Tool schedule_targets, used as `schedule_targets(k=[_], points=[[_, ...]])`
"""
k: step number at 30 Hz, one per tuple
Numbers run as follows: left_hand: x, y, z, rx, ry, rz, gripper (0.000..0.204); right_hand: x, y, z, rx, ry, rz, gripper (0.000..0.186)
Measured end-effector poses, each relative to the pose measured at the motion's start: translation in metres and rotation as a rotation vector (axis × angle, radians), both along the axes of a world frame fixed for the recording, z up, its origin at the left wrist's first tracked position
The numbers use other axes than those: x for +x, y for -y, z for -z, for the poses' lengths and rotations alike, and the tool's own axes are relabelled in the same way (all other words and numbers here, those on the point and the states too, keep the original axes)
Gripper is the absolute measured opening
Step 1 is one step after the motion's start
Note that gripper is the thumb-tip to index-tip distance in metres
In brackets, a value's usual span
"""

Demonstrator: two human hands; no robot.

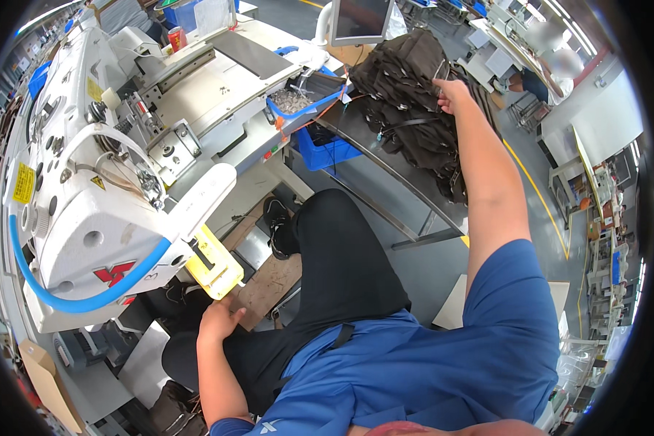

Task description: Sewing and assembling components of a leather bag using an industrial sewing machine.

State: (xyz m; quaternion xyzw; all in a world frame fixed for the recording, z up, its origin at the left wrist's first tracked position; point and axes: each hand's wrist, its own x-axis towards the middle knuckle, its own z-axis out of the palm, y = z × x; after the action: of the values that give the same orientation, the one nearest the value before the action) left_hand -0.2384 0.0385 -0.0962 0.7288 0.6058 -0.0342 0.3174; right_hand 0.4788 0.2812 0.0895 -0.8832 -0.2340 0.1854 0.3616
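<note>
My right arm reaches far out to a heap of dark brown cloth pieces [407,91] on a narrow metal table at the far right of the machine. At the heap's right edge my right hand [453,96] is closed, its fingers pinching a cloth piece. My left hand [221,320] hangs low beside my leg, thumb apart from the fingers, with nothing seen in it. Just above its fingertips is the lower end of a yellow plate [214,265] on the white industrial sewing machine [87,225]. Whether they touch I cannot tell.
A blue tray [305,98] of small clear pieces sits at the worktable's corner, above a blue bin [327,151]. A monitor [360,20] stands behind. Dark cloth [178,410] lies low at left. The machine's blue hose [87,301] curves near my left arm.
</note>
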Motion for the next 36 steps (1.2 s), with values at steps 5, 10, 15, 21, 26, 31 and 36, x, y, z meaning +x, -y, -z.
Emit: schedule_targets(k=[5, 10, 15, 21, 26, 31, 36], points=[[0.006, -0.003, -0.004, -0.079, -0.052, -0.003, 0.051, 0.007, -0.018, -0.001, 0.024, -0.119, 0.047, 0.029], [0.005, -0.002, 0.011, -0.073, -0.105, 0.014, 0.053, 0.041, -0.035, 0.025, 0.554, -0.214, 0.131, 0.018], [0.001, 0.005, 0.001, -0.128, -0.132, -0.025, 0.052, -0.026, 0.002, -0.057, 0.257, 0.613, -0.029, 0.034], [0.032, 0.000, -0.030, 0.009, -0.051, 0.066, 0.050, -0.228, 0.132, -0.086, 0.613, 0.706, -0.632, 0.021], [0.112, 0.027, -0.104, 0.714, 0.566, 0.145, 0.082, -0.332, 0.221, -0.023, 0.209, 0.016, -1.103, 0.019], [0.131, 0.052, -0.111, 0.716, 0.656, 0.415, 0.084, -0.373, 0.251, 0.030, 0.060, -0.816, -1.200, 0.012], [0.118, 0.064, -0.115, 0.699, 0.795, 0.240, 0.108, -0.386, 0.242, 0.026, 0.171, -1.064, -1.082, 0.012]])
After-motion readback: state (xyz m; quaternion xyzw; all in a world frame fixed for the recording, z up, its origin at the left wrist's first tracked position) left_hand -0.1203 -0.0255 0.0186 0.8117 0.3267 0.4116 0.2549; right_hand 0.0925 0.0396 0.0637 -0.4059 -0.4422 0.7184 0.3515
